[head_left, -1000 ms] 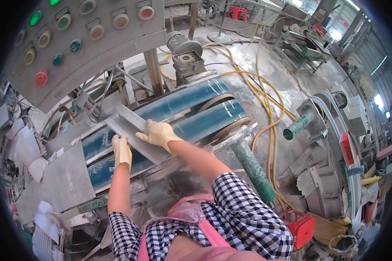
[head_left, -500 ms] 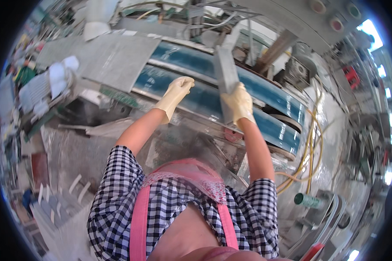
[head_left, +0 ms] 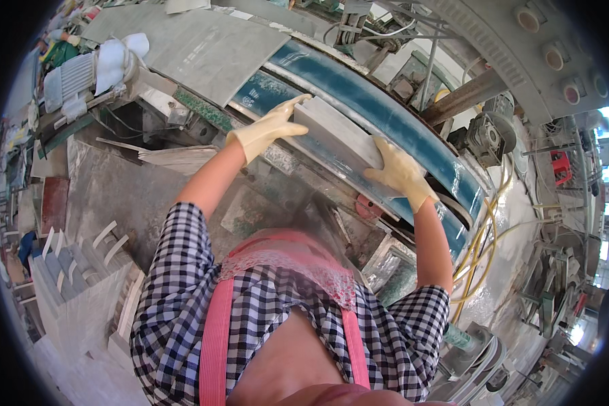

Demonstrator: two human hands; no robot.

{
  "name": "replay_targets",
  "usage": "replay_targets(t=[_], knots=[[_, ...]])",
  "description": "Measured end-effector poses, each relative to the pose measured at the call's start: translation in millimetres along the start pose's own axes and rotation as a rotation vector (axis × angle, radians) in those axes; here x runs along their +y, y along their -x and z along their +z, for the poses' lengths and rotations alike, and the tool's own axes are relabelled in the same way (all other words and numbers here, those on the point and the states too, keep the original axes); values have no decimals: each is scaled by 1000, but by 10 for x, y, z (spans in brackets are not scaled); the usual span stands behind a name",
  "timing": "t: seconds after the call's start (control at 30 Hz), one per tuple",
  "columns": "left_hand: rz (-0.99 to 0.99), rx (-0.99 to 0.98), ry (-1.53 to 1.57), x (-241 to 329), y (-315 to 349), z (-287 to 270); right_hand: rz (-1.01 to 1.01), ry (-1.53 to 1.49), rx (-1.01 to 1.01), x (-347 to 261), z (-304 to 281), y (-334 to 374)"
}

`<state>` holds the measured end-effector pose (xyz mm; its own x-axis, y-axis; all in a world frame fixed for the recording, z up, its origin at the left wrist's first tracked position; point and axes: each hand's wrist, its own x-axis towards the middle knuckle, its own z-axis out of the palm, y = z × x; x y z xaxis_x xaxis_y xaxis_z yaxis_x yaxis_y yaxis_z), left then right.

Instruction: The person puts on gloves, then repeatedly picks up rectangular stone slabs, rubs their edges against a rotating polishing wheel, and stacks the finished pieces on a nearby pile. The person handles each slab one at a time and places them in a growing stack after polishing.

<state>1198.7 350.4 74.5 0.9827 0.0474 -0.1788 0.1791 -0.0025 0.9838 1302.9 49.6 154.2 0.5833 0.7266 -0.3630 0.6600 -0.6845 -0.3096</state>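
Observation:
A long light-grey slab (head_left: 338, 132) lies along the blue conveyor belt in front of me. It looks like stone or tile; whether it is one piece or a stack I cannot tell. My left hand (head_left: 272, 126), in a cream rubber glove, is at the slab's left end, thumb on the near side and fingers reaching over the far side. At the right end my right hand (head_left: 400, 169), gloved alike, grips the slab with the thumb pointing left along its near side. The undersides of the fingers are hidden.
A second blue belt (head_left: 365, 88) runs parallel behind. A flat grey sheet (head_left: 213, 51) adjoins the belts on the left. At the right are a motor (head_left: 486, 135), yellow hoses (head_left: 484, 250) and an overhead control box (head_left: 514, 54). Several stacked grey slabs (head_left: 81, 298) stand at lower left.
The slab has turned from pointing across the belts to lying lengthwise along the near one. My left hand, apart from it before, has opened from a curl and come onto its left end.

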Motion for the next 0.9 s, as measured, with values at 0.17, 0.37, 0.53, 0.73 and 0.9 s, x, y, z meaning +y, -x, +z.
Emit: replay_targets(t=[0.17, 0.37, 0.53, 0.73, 0.9], knots=[[-135, -107, 137, 86, -255, -34, -280, -13, 591, 130, 226, 443], [-71, -160, 241, -60, -297, -70, 211, -1178, 777, 465, 1070, 708], [-150, -79, 103, 67, -152, 64, -81, -1475, 871, 374, 1405, 420], [-164, -130, -111, 200, -56, 43, 145, -1245, 856, 350, 1306, 453], [36, -206, -610, 102, -312, -78, 293, -1126, 784, 637, 1427, 492]])
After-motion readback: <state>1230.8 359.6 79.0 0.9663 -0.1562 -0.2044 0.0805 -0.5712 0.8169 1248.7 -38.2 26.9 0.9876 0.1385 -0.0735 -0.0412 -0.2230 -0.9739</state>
